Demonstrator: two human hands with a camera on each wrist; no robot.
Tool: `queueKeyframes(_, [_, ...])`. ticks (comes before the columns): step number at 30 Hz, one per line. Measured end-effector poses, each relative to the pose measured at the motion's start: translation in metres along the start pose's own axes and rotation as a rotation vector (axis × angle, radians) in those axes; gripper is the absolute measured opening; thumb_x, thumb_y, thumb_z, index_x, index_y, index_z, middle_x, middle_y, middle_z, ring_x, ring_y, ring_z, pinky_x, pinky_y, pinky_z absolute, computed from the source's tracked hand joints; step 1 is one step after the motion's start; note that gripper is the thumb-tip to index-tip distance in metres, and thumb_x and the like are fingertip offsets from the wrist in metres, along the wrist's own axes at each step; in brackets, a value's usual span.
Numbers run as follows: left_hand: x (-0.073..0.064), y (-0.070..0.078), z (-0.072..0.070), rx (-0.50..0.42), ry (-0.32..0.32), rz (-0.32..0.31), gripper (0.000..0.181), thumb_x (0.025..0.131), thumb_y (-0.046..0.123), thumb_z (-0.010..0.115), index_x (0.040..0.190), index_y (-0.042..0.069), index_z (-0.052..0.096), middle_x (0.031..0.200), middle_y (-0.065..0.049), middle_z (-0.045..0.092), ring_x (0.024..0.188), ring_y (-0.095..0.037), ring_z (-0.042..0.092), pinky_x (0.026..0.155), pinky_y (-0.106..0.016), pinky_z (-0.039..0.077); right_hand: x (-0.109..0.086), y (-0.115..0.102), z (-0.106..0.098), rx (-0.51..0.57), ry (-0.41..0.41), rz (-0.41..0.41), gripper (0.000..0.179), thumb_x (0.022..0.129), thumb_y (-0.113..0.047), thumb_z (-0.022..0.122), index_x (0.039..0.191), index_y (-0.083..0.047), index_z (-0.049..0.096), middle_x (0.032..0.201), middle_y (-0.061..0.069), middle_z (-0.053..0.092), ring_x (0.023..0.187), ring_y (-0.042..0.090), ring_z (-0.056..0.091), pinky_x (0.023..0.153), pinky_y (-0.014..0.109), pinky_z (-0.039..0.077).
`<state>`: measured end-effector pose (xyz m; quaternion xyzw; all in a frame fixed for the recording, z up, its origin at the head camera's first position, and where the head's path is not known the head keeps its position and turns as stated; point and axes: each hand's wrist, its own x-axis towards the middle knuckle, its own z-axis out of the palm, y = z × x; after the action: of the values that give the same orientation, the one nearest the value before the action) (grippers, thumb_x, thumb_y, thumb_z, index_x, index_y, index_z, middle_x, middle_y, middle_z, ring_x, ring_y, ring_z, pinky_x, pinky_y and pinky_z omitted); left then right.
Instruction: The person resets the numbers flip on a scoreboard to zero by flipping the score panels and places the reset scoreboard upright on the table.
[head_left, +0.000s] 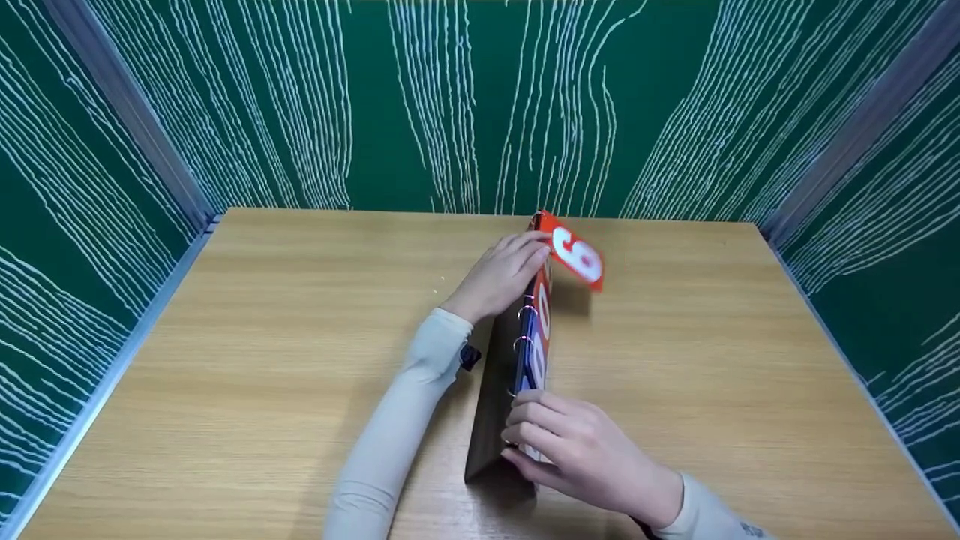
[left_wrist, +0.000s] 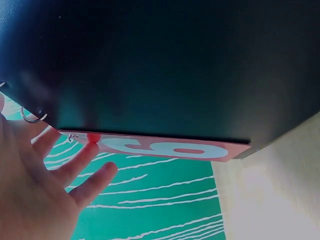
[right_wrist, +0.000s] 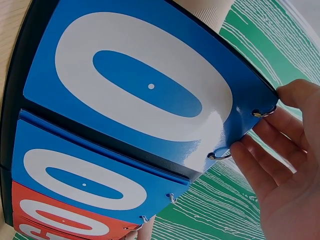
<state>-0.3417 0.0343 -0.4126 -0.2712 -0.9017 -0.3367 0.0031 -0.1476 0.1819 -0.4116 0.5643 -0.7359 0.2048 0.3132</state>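
Note:
A tabletop flip scoreboard (head_left: 491, 405) stands on the table with its long top edge running away from me. Blue number cards (right_wrist: 150, 60) showing 0 hang from metal rings at its near end, and red cards (right_wrist: 65, 215) hang farther along. At the far end, a red card with a white 6 (head_left: 576, 251) is swung out from the board. My left hand (head_left: 501, 274) reaches over the top edge there, its outstretched fingers touching this card near its rings. My right hand (head_left: 574, 446) pinches the near end of the top edge, beside the blue card's rings.
The wooden table (head_left: 262, 360) extends on both sides of the scoreboard. Green walls (head_left: 495, 105) with wavy white lines enclose it at the back and sides. A small dark object (head_left: 469, 357) is at my left wrist.

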Motion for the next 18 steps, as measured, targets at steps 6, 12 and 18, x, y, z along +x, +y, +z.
queueKeyframes(6, [0.001,0.0011,-0.0007,0.03,-0.02,-0.012,0.061,0.107,0.057,0.021,0.154,0.026,0.046,0.165,0.007,0.037,0.156,-0.02,0.027,0.129,-0.048,0.021,0.0004,0.0002,-0.0006,-0.005,0.005,-0.002,0.018,0.081,-0.01,0.079,0.096,-0.012,0.069,0.097,-0.003,0.068,0.1,0.018,0.067,0.093,0.028,0.058])
queueKeyframes(12, [0.0008,-0.0013,0.0001,0.004,0.033,-0.008,0.053,0.108,0.053,0.031,0.146,0.025,0.053,0.166,0.005,0.029,0.153,-0.021,0.029,0.125,-0.049,0.031,0.0008,0.0007,-0.0006,-0.006,0.007,-0.011,0.023,0.078,-0.01,0.082,0.096,-0.012,0.068,0.097,-0.002,0.068,0.101,0.017,0.067,0.093,0.029,0.057])
queueKeyframes(18, [-0.0008,-0.0034,0.0001,-0.031,0.039,-0.051,0.052,0.106,0.053,0.04,0.151,0.029,0.042,0.163,0.002,0.027,0.148,-0.021,0.033,0.12,-0.049,0.039,0.0005,0.0008,-0.0009,0.002,0.005,-0.003,0.024,0.077,-0.009,0.083,0.096,-0.012,0.068,0.097,-0.003,0.068,0.101,0.017,0.067,0.094,0.029,0.057])
